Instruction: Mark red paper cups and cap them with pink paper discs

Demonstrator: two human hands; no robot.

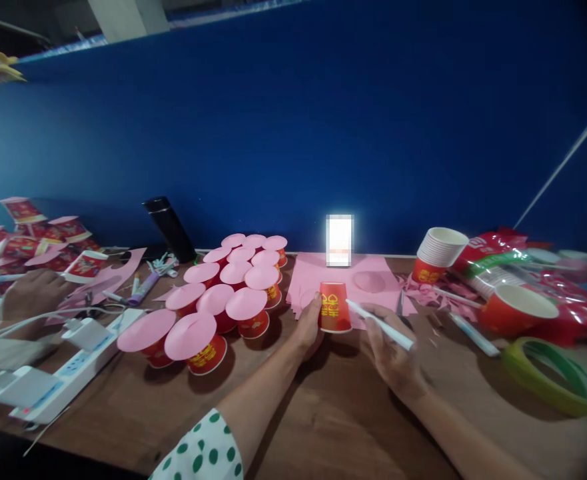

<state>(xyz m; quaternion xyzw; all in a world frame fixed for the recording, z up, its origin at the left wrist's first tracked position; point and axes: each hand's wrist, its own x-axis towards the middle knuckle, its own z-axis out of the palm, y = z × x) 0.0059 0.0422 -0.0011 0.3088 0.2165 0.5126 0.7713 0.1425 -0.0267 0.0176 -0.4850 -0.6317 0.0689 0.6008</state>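
My left hand [312, 328] is closed around the side of a red paper cup [335, 307] with gold characters. The cup is upside down, its white rim facing down, just above or on the brown table. In my right hand [391, 353] is a slim white pen [384, 325], its tip pointing at the cup's right side. Behind the cup lie pink paper sheets [318, 270] with a pink paper disc [370, 281] on top. To the left stand several upturned red cups [207, 355], each topped by a pink disc [190, 336].
On the right are a stack of cups [442, 248], a lying cup [520, 310], a red plastic bag [498, 250], another white pen [474, 335] and a tape roll [556, 377]. A power strip [80, 367], black bottle [169, 227] and another person's hand [33, 297] are left. A blurred bright screen [340, 240] stands behind.
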